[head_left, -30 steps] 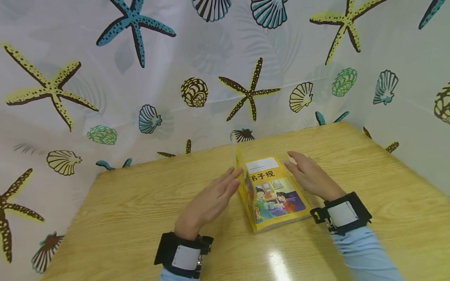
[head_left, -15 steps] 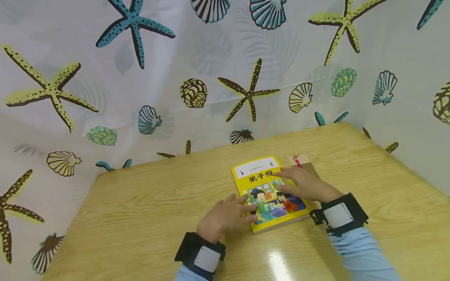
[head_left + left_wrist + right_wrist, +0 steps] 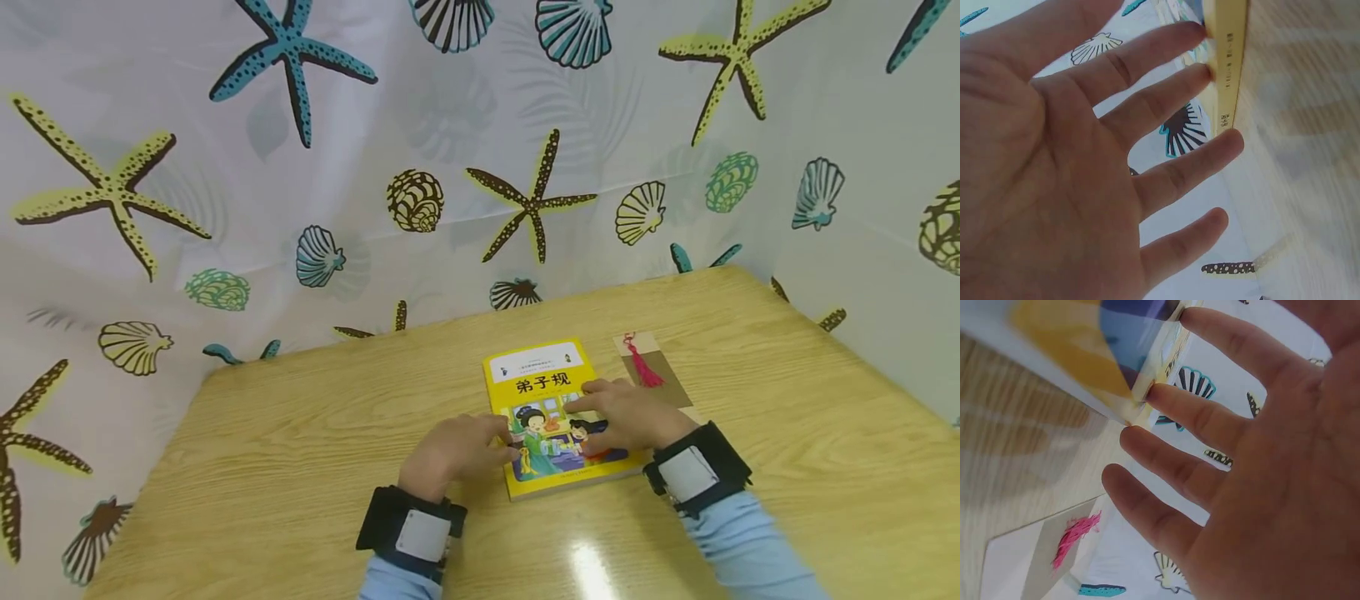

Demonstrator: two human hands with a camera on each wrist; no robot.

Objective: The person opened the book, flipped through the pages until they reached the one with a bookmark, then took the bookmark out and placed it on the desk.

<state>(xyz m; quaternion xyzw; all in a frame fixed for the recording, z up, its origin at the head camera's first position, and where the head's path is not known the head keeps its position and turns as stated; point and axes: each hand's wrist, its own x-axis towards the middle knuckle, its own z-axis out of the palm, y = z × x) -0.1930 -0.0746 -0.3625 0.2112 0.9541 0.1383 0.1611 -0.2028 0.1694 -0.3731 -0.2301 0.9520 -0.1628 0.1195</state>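
Note:
A yellow paperback book with an illustrated cover lies closed on the wooden table. My left hand is at its left side; in the left wrist view, spread fingers reach to the printed spine, two fingertips touching it. From the right, my right hand overlaps the cover picture. The right wrist view shows its fingers extended and spread, with fingertips right at the edge of the book. To the right lies a white and brown card with a red tassel, partly hidden by the right hand.
The table reaches back to a white cloth printed with starfish and shells, which also hangs along the right side. Each wrist wears a black strap. Light reflects off the table near its front.
A yellow cover that stood raised beside my left hand has come down flat. Both hands have lowered to the book, which has shifted slightly left. The tasselled card has come into view.

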